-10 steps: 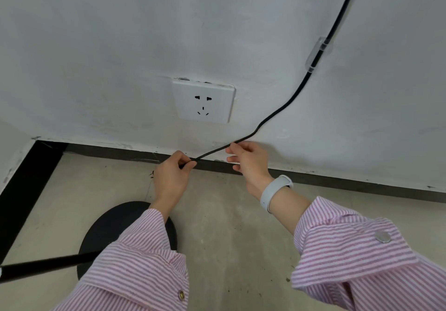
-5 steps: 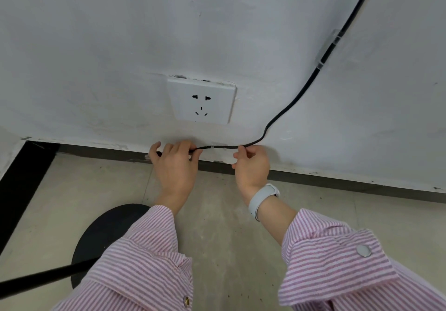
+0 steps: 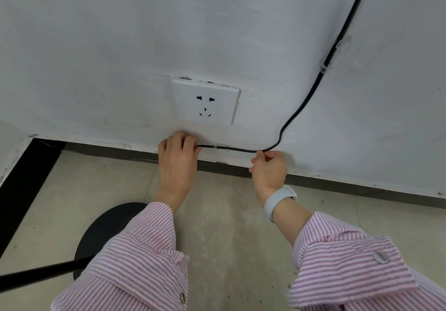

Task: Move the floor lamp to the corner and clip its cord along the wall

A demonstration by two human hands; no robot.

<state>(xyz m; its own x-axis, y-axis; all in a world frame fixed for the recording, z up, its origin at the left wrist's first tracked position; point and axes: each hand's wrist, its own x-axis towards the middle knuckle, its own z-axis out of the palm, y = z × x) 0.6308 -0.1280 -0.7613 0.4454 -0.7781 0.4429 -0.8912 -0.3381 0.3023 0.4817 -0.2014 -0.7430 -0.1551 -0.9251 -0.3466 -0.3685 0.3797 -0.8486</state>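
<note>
A thin black cord [image 3: 304, 103] runs down the white wall from the top right, through a clear clip [image 3: 331, 55], then bends and lies level just above the dark skirting. My left hand [image 3: 177, 163] presses the cord's left part against the wall below the socket. My right hand [image 3: 269, 170] pinches the cord at the bend. Between them a small clear clip [image 3: 215, 147] sits over the cord. The lamp's round black base [image 3: 106, 231] stands on the floor at lower left, partly hidden by my sleeve, and its black pole [image 3: 43, 273] slants toward the left edge.
A white wall socket [image 3: 206, 103] sits directly above my left hand. The room corner lies at far left, with a black skirting strip [image 3: 21, 185] along the side wall. The floor is bare grey concrete [image 3: 229, 226].
Both hands moved from the floor edge up to the wall, stretching the cord level below the socket. The slack curve has tightened into a sharp bend at my right hand.
</note>
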